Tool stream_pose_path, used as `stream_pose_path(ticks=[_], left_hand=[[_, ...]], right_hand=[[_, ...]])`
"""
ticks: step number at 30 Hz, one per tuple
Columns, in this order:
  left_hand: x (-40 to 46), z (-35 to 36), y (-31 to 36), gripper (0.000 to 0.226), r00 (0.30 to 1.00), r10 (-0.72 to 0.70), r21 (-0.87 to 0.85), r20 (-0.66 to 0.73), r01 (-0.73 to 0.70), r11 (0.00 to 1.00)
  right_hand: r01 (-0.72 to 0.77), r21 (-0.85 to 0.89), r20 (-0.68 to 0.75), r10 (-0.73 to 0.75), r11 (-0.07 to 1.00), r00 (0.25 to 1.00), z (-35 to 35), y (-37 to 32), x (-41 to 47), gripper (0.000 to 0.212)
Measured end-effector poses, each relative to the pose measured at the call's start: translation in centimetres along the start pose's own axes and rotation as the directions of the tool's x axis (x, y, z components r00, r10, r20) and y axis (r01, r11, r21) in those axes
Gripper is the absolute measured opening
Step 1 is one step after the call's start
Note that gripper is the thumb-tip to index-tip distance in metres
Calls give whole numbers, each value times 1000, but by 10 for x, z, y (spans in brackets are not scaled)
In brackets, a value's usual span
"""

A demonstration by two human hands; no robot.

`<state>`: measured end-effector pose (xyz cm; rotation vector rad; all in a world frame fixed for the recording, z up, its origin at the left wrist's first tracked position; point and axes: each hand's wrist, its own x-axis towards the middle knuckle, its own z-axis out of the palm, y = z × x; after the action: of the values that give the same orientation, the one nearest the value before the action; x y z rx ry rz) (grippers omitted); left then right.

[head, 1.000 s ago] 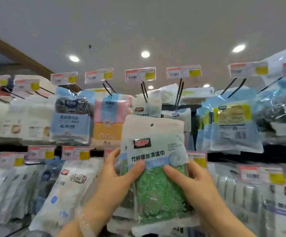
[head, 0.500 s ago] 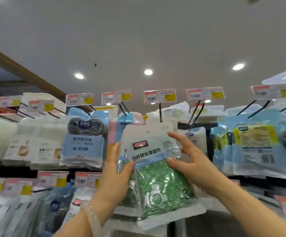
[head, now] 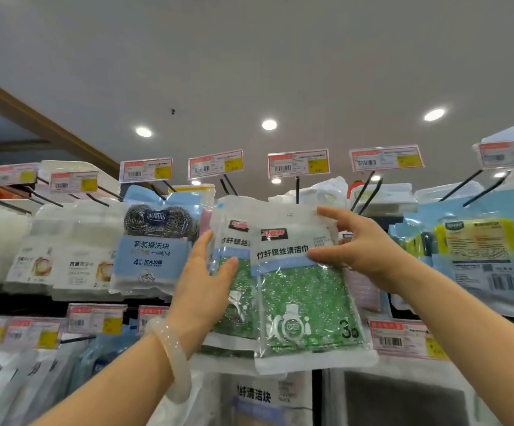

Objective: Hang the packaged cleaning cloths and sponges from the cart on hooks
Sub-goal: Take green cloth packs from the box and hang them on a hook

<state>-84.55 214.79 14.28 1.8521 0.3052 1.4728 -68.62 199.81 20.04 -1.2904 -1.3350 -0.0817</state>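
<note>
Two green cloth packs now, raised higher

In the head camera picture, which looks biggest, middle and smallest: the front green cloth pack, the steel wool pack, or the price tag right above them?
1. Green cloth pack, though it is nearest the camera.
2. Steel wool pack.
3. Price tag.

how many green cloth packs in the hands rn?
2. Front pack pinched by the right hand; second pack behind it, held by the left hand. More may be hidden behind.
</note>
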Motion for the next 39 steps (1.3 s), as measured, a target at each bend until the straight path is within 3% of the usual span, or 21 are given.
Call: stream_pose_path(ticks=[5,8,14,23,31,35,39], left_hand=[[7,-10,-12,60,998,-33,21,-45,34,999],[9,-11,-11,60,998,-18,57,-54,21,998],[12,-22,-14,59,995,-4,102,-99,15,995],[12,-19,-15,61,996,-23,134,-83,34,990],[15,-6,-9,64,999,24,168,-41,-17,986],[17,-7,-10,63,999,16,164,-49,-7,987],[17,-11,-14,64,998,0,189,-63,12,982]], right_hand=[[-69,157,99,54,985,994,-3,-1,5,59],[-105,228,162,68,968,985,2,0,10,61],[23,411,-60,3,911,998,-6,-2,28,77],[84,322,-217,-13,943,976,-12,-1,50,80],[47,299,-219,20,953,975,-11,-4,66,79],[-31,249,-231,90,968,969,-11,-3,71,80],[-153,87,-265,171,984,949,-6,6,72,76]])
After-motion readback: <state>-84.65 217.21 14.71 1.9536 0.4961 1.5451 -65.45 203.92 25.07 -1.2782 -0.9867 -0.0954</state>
